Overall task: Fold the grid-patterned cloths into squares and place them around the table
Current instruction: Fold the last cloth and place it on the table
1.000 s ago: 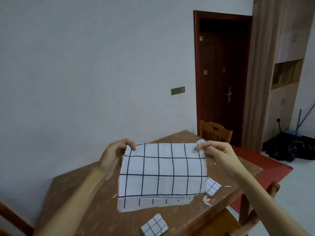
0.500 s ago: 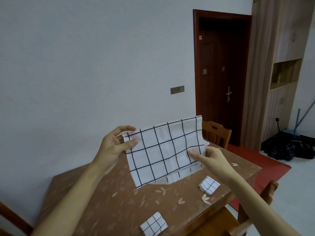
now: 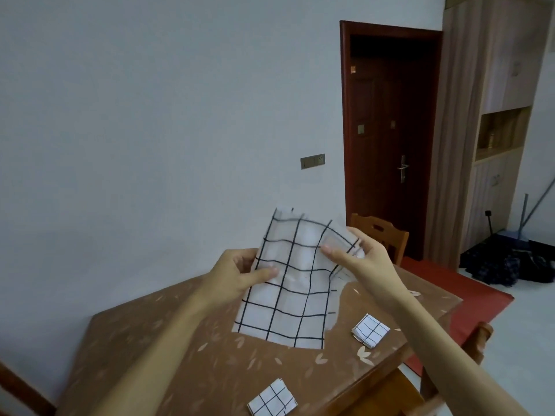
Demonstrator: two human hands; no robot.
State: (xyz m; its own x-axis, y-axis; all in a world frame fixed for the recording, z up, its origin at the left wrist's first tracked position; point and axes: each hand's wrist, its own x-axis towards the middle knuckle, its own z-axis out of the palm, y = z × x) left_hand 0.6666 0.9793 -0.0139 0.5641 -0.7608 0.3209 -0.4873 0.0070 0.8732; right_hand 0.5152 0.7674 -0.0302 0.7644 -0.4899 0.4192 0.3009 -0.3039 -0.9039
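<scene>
A grid-patterned cloth (image 3: 288,283) is held in the air above the surface (image 3: 186,349), clear of it, over the far middle part. Its long axis runs near vertical, tilted slightly, with the top edge leaning toward the far wall and the lower edge hanging toward the surface's centre. The fabric is thin, white, soft, with black grid lines; the top is blurred and the right side is curled inward.

The left hand (image 3: 237,277) is closed on the cloth's left edge, thumb pressed on the front face, fingers behind. The right hand (image 3: 357,259) is pinched on the upper right edge, where the fabric is bunched and bent over.

Two folded cloths are seen lying flat on the surface: a small folded square (image 3: 371,329) near the right edge, and a second folded square (image 3: 271,399) near the near edge. Both are layered, white with the same black grid, set diagonal to the edges.

The surface is brown, glossy, with pale leaf prints. A wooden chair (image 3: 380,235) is placed at the far corner.
</scene>
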